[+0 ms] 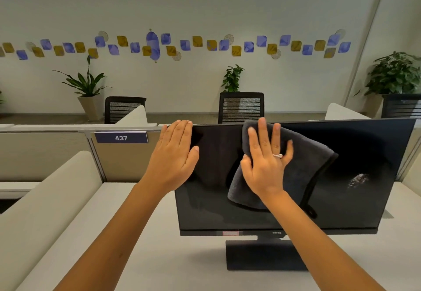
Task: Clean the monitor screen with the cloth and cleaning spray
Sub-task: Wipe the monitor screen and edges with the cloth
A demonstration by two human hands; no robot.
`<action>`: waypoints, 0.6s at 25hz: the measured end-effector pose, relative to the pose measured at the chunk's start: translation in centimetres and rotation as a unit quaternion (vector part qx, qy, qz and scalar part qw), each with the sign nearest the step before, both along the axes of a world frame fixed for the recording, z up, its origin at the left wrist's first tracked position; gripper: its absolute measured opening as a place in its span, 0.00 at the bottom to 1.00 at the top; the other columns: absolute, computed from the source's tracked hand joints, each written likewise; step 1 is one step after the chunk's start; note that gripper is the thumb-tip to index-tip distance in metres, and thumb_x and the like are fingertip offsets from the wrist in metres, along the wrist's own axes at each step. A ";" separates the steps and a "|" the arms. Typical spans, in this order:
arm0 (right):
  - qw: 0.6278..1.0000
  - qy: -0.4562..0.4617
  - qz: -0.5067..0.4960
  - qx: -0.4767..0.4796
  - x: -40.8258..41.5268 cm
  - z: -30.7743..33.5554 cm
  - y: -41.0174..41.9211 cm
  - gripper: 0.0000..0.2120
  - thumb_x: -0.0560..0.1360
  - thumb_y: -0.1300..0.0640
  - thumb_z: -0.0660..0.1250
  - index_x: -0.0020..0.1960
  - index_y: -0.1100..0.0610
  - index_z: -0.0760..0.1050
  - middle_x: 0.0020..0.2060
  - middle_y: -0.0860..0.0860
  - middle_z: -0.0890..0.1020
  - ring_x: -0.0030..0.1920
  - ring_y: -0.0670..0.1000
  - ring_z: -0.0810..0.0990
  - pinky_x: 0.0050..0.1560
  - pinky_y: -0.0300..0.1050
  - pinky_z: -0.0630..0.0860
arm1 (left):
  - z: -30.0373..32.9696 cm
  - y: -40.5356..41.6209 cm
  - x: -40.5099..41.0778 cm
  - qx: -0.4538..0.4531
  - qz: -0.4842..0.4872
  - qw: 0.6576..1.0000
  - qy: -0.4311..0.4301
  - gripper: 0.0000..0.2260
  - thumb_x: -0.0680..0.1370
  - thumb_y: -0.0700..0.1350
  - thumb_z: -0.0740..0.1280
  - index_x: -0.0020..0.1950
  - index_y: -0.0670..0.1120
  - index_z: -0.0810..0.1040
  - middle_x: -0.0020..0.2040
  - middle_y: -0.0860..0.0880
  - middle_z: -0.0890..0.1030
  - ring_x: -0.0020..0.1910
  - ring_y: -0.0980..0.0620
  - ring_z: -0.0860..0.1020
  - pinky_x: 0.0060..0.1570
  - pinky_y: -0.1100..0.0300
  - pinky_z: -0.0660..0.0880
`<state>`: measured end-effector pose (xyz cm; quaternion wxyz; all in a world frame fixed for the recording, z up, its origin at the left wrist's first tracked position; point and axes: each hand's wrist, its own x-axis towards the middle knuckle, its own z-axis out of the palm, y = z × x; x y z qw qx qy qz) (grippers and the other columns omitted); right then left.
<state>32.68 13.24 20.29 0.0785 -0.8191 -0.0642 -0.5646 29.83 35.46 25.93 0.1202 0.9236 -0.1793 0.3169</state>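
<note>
Your right hand pressed the cloth flat against the monitor screen.
Fingers were spread, palm on the dark grey cloth, no pinch, at the upper middle of the panel. Your left hand lay flat and open on the monitor's top left corner, gripping nothing. A patch of spray droplets sat on the right side of the screen, apart from the cloth. Monitor stood upright on the desk.

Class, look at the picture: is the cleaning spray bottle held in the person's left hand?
No. The left hand lies flat and empty on the monitor's left edge, the right hand presses the cloth, and no bottle shows.
</note>
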 end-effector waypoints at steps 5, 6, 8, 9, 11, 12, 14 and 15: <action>0.996 0.002 0.054 -0.072 0.4 0.3 5.6 0.31 0.71 0.52 0.61 0.74 0.52 0.60 0.75 0.52 0.59 0.76 0.56 0.52 0.71 0.65 0.48 | -0.1 -0.1 -0.1 -0.017 -0.023 1.000 -0.004 0.27 0.78 0.52 0.47 0.76 0.42 0.54 0.76 0.45 0.57 0.75 0.51 0.49 0.72 0.60 0.38; 0.995 0.009 0.059 -0.083 0.3 0.2 6.3 0.31 0.72 0.51 0.61 0.74 0.52 0.60 0.75 0.52 0.58 0.76 0.55 0.51 0.71 0.65 0.47 | -0.1 -0.1 -0.1 -0.019 -0.023 1.000 -0.006 0.28 0.77 0.52 0.46 0.75 0.42 0.54 0.76 0.45 0.58 0.75 0.51 0.50 0.72 0.60 0.39; 0.993 0.017 0.060 -0.099 0.4 0.1 6.6 0.30 0.74 0.51 0.59 0.74 0.52 0.59 0.75 0.52 0.58 0.76 0.55 0.51 0.72 0.63 0.44 | -0.2 0.1 -0.1 -0.017 -0.018 1.000 -0.014 0.28 0.77 0.53 0.45 0.75 0.43 0.55 0.75 0.45 0.59 0.75 0.51 0.51 0.72 0.61 0.39; 0.993 0.017 0.057 -0.106 0.4 0.0 6.4 0.29 0.74 0.51 0.59 0.75 0.52 0.59 0.75 0.52 0.58 0.76 0.55 0.51 0.72 0.62 0.43 | -0.1 0.2 -0.1 -0.014 -0.015 1.000 -0.019 0.28 0.77 0.53 0.45 0.75 0.43 0.55 0.75 0.45 0.59 0.75 0.51 0.52 0.72 0.61 0.38; 0.992 0.015 0.050 -0.117 0.4 0.1 5.4 0.29 0.74 0.51 0.58 0.75 0.52 0.58 0.75 0.51 0.57 0.76 0.54 0.51 0.72 0.62 0.43 | -0.1 -0.1 -0.1 -0.012 -0.013 1.000 -0.026 0.27 0.78 0.52 0.45 0.75 0.44 0.56 0.75 0.46 0.59 0.75 0.52 0.52 0.72 0.61 0.37; 0.992 0.012 0.046 -0.117 0.4 0.1 4.8 0.30 0.74 0.52 0.59 0.75 0.52 0.58 0.75 0.52 0.58 0.76 0.54 0.51 0.72 0.62 0.43 | 0.0 -0.3 -0.1 -0.016 -0.007 0.999 -0.028 0.26 0.78 0.52 0.46 0.75 0.44 0.56 0.75 0.46 0.59 0.75 0.52 0.52 0.72 0.60 0.36; 0.994 0.002 0.035 -0.101 0.4 0.1 3.1 0.30 0.73 0.54 0.59 0.75 0.52 0.59 0.75 0.52 0.59 0.76 0.55 0.53 0.72 0.63 0.46 | 0.0 -1.0 -0.1 -0.027 0.015 0.999 -0.034 0.26 0.79 0.53 0.47 0.75 0.44 0.57 0.75 0.46 0.60 0.75 0.51 0.53 0.71 0.60 0.35; 0.995 -0.004 0.031 -0.090 0.4 0.1 2.0 0.30 0.73 0.54 0.60 0.74 0.51 0.59 0.75 0.51 0.59 0.76 0.55 0.53 0.72 0.63 0.48 | 0.0 -1.4 -0.1 -0.029 0.030 0.998 -0.040 0.26 0.79 0.54 0.47 0.75 0.44 0.58 0.75 0.46 0.61 0.75 0.50 0.53 0.71 0.60 0.35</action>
